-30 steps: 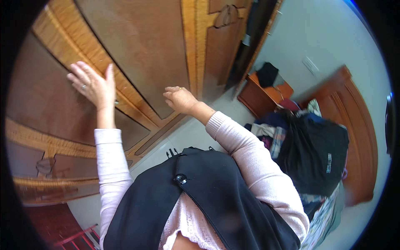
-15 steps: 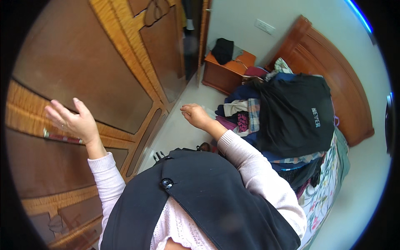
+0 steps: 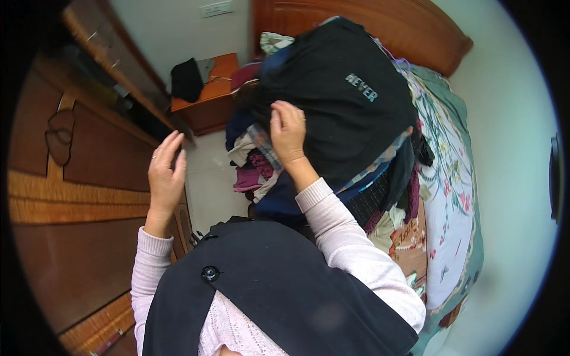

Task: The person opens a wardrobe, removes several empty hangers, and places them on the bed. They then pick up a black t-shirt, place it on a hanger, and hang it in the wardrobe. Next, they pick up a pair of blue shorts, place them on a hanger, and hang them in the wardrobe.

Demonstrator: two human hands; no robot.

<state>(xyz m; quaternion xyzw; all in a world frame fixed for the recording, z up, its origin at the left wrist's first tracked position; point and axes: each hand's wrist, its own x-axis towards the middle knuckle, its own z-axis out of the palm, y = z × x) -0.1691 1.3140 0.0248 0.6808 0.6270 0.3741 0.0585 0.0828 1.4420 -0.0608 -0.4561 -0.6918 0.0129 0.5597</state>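
Right grip [image 3: 289, 132] looks empty, its fingers close together and loosely bent rather than clasped; left grip [image 3: 166, 183] holds nothing either, fingers extended and thumb set apart from them. Nearest the right one is a black garment [image 3: 326, 65], spread over a pile of clothes [image 3: 279, 199] on the bed, near the headboard [image 3: 368, 18]; whether the fingertips touch it cannot be told. It should prove light, soft and limp, with nothing fragile about it, perhaps a little slippery over the layers beneath. Sagging is likely if it is pinched at one point, so two spots along an edge would make a better hold, for instance its near right side beside the plaid cloth [image 3: 380, 157]. Both forearms reach away from the body in pale sleeves [image 3: 362, 255]: the right angles to the far left, hand over the left part of the pile, while the left rises almost upright before the wardrobe [image 3: 89, 172], palm turned right
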